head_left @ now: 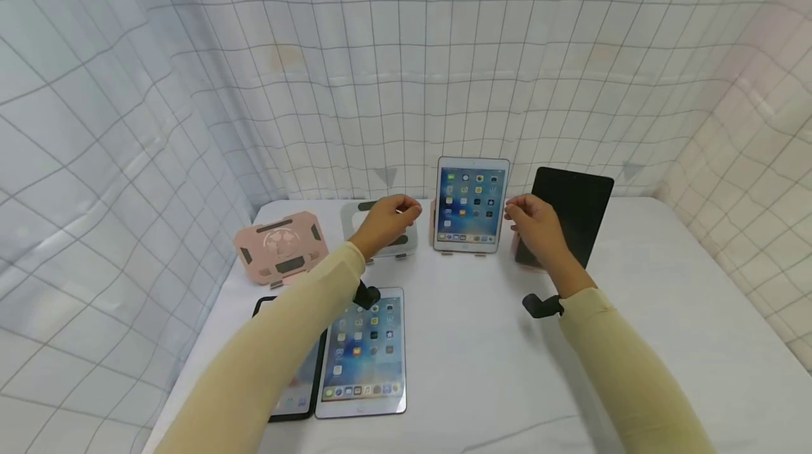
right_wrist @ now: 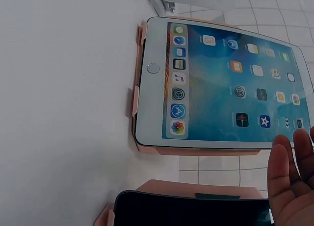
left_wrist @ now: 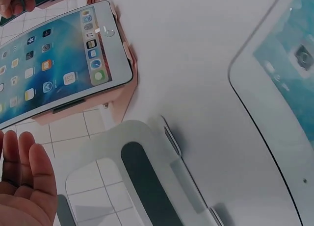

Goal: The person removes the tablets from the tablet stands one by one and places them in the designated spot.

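A white tablet (head_left: 471, 204) with a lit home screen leans upright on a pink stand (right_wrist: 135, 101), its lower edge behind the stand's front lips. Just left of it hovers my left hand (head_left: 388, 221), fingers bent loosely with nothing between them, over a grey stand (left_wrist: 147, 172) that bears no tablet. My right hand (head_left: 538, 223) is at the tablet's right edge, its fingertips (right_wrist: 280, 141) overlapping the lower corner of the screen side in the right wrist view. Behind that hand, a dark-screened tablet (head_left: 574, 207) rests on another pink stand (right_wrist: 196, 188).
At the left stands a pink stand (head_left: 279, 246) without a tablet. In front of it lie a white tablet (head_left: 364, 355) with a lit screen and a black-framed tablet (head_left: 298, 387), partly hidden under my left sleeve. White grid-patterned curtain (head_left: 406, 52) encloses the white table (head_left: 482, 369).
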### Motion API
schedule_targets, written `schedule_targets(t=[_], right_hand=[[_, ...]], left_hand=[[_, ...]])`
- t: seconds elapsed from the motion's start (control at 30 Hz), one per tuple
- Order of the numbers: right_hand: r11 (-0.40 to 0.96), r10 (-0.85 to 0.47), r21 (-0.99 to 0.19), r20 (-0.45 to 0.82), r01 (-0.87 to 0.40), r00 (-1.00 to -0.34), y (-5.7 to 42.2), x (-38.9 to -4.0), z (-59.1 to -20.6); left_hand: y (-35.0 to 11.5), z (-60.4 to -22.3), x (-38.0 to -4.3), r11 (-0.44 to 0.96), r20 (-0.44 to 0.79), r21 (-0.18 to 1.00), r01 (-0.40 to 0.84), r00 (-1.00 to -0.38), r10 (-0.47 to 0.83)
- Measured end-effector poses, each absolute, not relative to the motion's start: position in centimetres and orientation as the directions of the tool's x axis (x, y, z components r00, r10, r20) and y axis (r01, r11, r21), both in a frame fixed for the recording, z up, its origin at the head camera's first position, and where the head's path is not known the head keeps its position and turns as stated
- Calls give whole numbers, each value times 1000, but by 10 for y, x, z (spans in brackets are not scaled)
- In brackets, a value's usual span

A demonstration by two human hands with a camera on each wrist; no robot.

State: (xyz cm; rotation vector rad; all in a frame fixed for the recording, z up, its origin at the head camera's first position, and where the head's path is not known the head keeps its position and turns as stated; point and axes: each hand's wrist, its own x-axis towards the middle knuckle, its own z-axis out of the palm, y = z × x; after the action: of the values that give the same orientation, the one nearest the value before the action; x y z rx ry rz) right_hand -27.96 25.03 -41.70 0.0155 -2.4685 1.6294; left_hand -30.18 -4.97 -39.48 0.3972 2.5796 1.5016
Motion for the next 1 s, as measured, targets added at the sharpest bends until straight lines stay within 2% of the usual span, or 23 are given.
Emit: schedule_targets(t=[0.47, 0.73, 1.0], right_hand=[[507, 202, -855, 240, -108, -950, 245, -303, -410], [483, 228, -871, 224, -89, -948, 241, -314, -413], [463, 203, -877, 244, -127, -948, 241, -324, -411]], left_hand=[[-6, -389, -329, 411, 72, 903, 123, -988, 136], [2, -387, -335, 378, 61, 920, 102, -991, 119], [7, -388, -342, 332, 65, 939, 87, -995, 77]])
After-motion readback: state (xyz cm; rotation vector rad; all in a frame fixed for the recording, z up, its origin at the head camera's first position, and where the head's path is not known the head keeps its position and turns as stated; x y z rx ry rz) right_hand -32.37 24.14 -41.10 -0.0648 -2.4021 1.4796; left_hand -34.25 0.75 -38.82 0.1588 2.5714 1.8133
